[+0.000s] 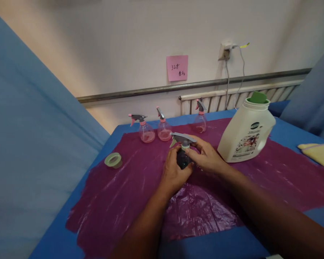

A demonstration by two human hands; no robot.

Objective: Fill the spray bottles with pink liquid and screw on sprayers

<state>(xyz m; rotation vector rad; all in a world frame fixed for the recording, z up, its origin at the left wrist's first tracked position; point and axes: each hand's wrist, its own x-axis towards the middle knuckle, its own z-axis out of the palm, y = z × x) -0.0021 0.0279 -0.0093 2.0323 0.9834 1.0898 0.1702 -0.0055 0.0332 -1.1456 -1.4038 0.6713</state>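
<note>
Both of my hands are on one spray bottle (181, 158) with a dark body, a pale green collar and a grey trigger head. It stands upright over the purple plastic sheet (135, 187). My left hand (174, 171) wraps round the body from the left. My right hand (205, 154) has its thumb and fingers closed on the collar, just under the spray head. Much of the body is covered by my fingers. Behind it stand two spray bottles (147, 135) (164, 133) with pink collars and pink liquid inside, and a third pink-collared spray bottle (200, 124) is farther right.
A large cream jug (243, 133) with a green piece in its mouth stands to the right. A small pale green funnel-like cup (113, 160) lies on the left. At the right edge is a yellow cloth (318, 154). Blue curtains hang on both sides; a wall is behind.
</note>
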